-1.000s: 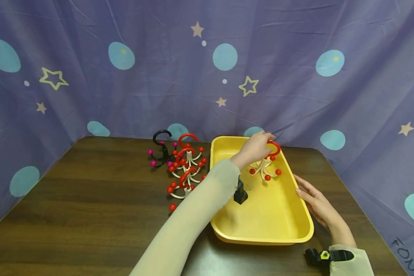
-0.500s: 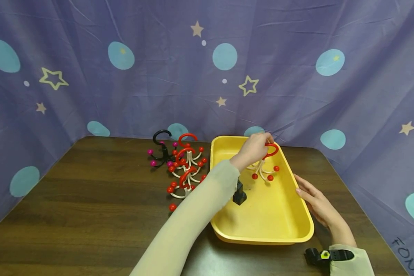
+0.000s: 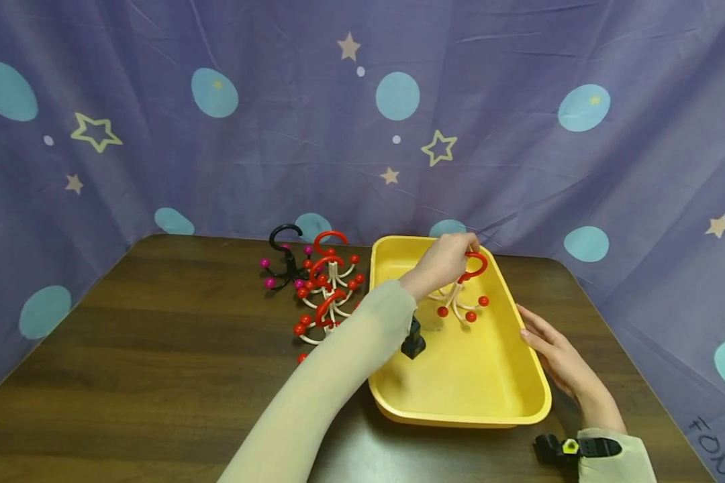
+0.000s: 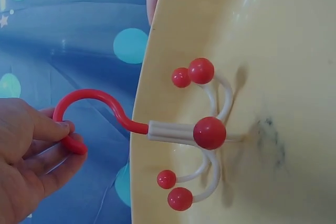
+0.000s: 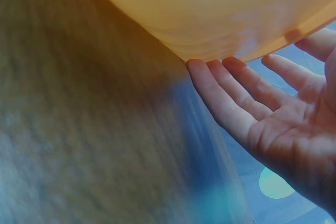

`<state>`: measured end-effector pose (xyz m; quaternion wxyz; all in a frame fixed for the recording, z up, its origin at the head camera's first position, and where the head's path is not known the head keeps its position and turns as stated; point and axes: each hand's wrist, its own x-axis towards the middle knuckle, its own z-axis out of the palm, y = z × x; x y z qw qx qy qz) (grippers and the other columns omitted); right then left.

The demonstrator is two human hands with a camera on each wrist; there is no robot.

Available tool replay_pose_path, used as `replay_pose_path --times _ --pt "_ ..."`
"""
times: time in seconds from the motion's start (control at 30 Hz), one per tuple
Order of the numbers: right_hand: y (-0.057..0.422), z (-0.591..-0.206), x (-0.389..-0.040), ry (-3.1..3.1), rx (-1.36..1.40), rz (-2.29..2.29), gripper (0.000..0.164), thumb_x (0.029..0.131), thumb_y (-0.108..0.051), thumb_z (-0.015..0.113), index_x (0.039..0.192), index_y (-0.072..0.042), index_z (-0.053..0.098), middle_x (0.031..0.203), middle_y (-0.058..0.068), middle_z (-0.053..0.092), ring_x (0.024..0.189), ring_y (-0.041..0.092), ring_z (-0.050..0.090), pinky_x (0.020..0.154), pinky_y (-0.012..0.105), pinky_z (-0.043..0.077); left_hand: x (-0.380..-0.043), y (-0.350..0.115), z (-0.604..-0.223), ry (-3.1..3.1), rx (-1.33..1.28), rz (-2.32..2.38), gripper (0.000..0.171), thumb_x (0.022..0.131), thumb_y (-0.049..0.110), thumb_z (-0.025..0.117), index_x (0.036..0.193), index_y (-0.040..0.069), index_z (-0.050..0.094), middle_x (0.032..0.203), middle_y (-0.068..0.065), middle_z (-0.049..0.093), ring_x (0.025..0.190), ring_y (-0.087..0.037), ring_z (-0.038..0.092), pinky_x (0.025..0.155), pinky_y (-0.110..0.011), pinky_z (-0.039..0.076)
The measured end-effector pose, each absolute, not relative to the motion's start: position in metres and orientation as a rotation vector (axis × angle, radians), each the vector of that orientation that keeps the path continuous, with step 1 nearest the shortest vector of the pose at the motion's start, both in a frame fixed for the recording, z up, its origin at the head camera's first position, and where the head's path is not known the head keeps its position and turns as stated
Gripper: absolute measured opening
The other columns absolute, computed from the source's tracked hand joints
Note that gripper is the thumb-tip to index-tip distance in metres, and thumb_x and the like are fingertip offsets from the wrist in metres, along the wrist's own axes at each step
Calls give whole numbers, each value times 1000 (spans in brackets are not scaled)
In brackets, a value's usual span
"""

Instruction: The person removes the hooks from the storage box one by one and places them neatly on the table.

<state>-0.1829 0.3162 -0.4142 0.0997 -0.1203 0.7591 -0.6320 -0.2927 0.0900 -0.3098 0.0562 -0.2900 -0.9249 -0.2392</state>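
A white hook hanger (image 3: pixel 457 295) with a red top hook and red ball tips is inside the yellow tray (image 3: pixel 477 382), towards its far end. My left hand (image 3: pixel 441 261) pinches its top hook between thumb and fingers, seen closely in the left wrist view, where its white stem (image 4: pixel 173 132) stands over the tray floor. Whether its arms touch the floor I cannot tell. My right hand (image 3: pixel 564 359) lies against the tray's right outer side, thumb near the rim. In the right wrist view, the fingers (image 5: pixel 226 100) are extended with their tips on the tray wall.
Left of the tray, several red-and-white hook hangers (image 3: pixel 332 268) stand close together on the brown table (image 3: pixel 157 376), partly covered by my left sleeve (image 3: pixel 332 389). A black hook hanger (image 3: pixel 291 265) with pink tips stands beside them. A patterned curtain (image 3: pixel 489 194) hangs behind.
My left hand has lowered the held hanger a little and moved it slightly left within the tray. The right hand stays at the tray's side.
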Motion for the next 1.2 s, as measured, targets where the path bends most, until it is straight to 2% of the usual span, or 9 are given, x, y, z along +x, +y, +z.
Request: replay_pose_path --times 0.17,0.4,0.5,0.77,1.2 --pt "318 -416 -182 2239 -367 -1868 57 99 -19 37 146 -6 9 120 -17 48 101 2 58 78 26 52 -290 85 -304 -2785 -920 -662 28 87 -1 50 109 14 61 106 2 63 91 -8 60 71 -12 48" --pt "318 -416 -181 2236 -364 -1876 57 99 -18 37 146 -6 9 120 -16 48 101 3 58 77 27 52 -289 77 -294 -2744 -957 -614 33 86 -2 51 113 14 63 109 2 63 99 -10 57 82 -16 46" --pt "318 -415 -181 2245 -353 -1867 57 99 -19 37 146 -6 9 120 -17 47 101 2 58 78 26 52 -287 72 -290 -2742 -952 -612 32 85 -2 52 110 13 66 106 2 64 99 -11 58 84 -18 46" --pt "318 -414 -180 2235 -368 -1879 57 99 -18 37 146 -5 9 120 -16 48 101 4 58 77 27 52 -280 60 -270 -2719 -994 -675 28 86 0 51 104 13 68 103 1 65 96 -12 59 84 -20 47" --pt "317 -413 -181 2221 -385 -1879 57 99 -17 36 146 -4 7 121 -17 48 102 3 58 77 27 52 -279 23 -245 -2674 -1007 -685 26 88 5 51 105 14 68 102 1 65 93 -13 60 80 -21 47"
